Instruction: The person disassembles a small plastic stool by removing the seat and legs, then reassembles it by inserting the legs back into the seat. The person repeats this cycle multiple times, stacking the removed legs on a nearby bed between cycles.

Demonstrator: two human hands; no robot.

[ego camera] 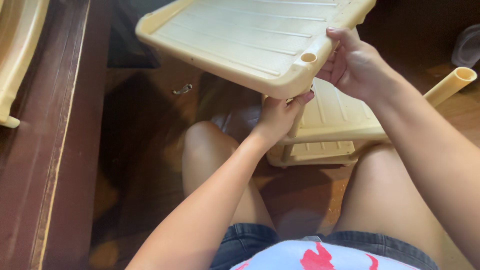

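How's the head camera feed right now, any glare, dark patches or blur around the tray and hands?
Head view: warm, dim light; no glare on the cream ribbed plastic shelf tray; left hand and right hand look slightly soft; the wooden floor beneath falls into deep shadow.

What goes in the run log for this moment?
left hand: grips post under cream plastic shelf tray | right hand: holds tray rim | lower tiers below

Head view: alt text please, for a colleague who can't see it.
Both hands hold a cream plastic shelf tray tilted above a matching rack on the floor. The left hand grips under its corner; the right hand holds its edge. A loose cream tube lies at right.
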